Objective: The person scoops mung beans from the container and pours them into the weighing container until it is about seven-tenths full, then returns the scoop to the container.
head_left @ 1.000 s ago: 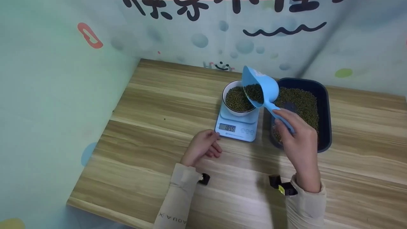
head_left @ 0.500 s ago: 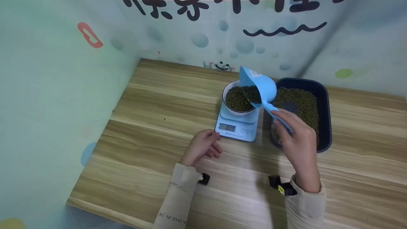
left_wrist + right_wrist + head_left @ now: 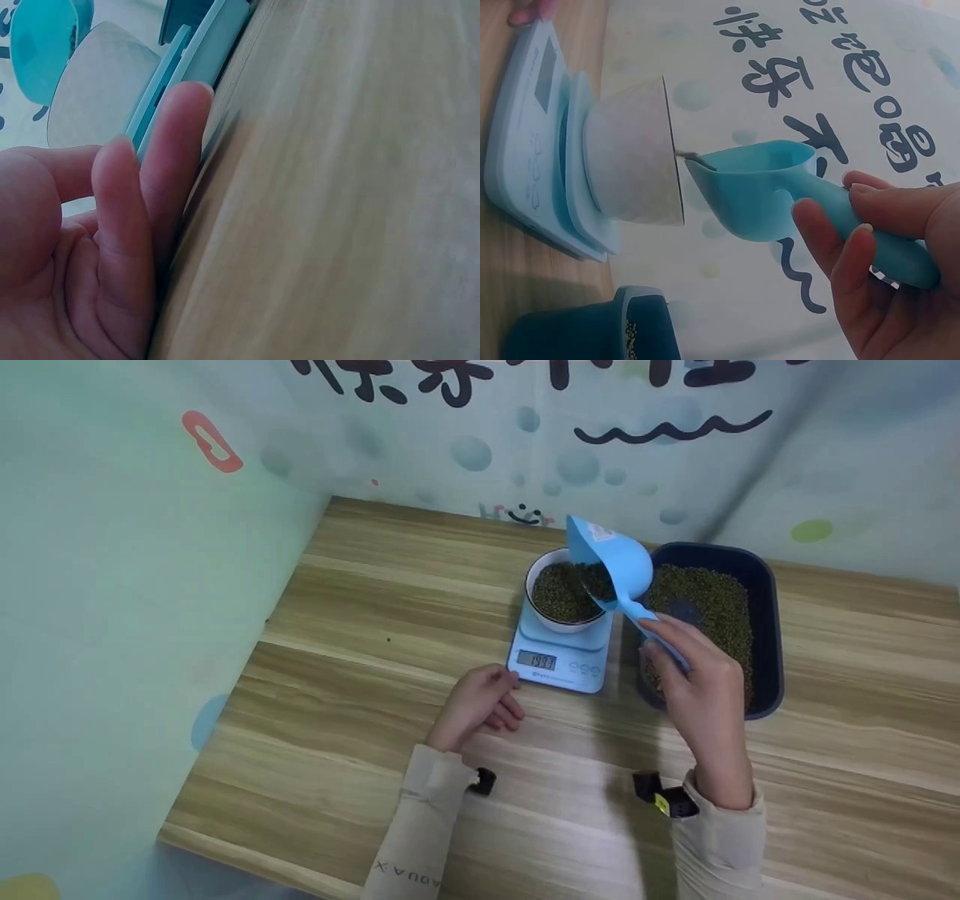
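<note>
My right hand (image 3: 701,682) grips the handle of a light blue scoop (image 3: 628,562). The scoop is tilted over a white bowl (image 3: 562,625) with a dark rim. Small green beans, which look like mung beans (image 3: 564,594), fill much of the bowl. In the right wrist view, a thin stream runs from the scoop's lip (image 3: 705,165) into the bowl. Beneath the bowl is a blue kitchen scale (image 3: 559,667) with a lit number display. My left hand (image 3: 480,701) rests on the table, fingers loosely bent, fingertips at the scale's near left corner.
A dark blue tub (image 3: 765,660) of the same beans stands right of the scale, partly under my right hand. One stray bean (image 3: 388,640) lies on the wooden table (image 3: 360,697). A printed wall sheet (image 3: 450,450) borders the table's back and left.
The scoop has shifted slightly left over the bowl, and beans have poured in. The scale's reading has climbed from about 185 to about 193. My left hand has stayed still.
</note>
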The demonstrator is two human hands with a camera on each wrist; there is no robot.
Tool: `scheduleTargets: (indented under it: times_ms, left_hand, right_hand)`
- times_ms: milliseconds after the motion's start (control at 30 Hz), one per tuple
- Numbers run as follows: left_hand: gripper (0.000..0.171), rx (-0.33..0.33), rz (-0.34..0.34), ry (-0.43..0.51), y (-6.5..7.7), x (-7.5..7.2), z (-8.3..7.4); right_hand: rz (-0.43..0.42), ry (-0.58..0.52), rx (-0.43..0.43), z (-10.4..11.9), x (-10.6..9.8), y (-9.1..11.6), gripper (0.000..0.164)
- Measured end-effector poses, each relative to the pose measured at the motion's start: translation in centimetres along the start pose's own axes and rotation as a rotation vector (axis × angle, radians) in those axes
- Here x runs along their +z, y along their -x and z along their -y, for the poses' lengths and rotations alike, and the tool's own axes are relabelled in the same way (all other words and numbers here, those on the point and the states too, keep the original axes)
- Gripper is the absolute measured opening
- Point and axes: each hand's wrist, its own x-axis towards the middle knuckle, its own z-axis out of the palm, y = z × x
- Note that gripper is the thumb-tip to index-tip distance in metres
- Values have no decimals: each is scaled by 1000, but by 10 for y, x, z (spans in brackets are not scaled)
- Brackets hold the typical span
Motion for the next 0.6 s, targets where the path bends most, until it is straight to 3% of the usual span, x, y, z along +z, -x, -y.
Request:
scheduleTargets:
  times_ms: [200, 433, 600]
  left_hand:
    - [30, -6, -2, 12, 1, 0, 0]
    - [31, -38, 8, -3, 21, 1, -28]
    - [31, -49, 14, 8, 9, -1, -14]
  right_hand:
    - [-14, -5, -10, -2, 2, -1, 27]
    - [-30, 1, -5, -2, 2, -1, 27]
    - [-37, 4, -10, -3, 2, -1, 30]
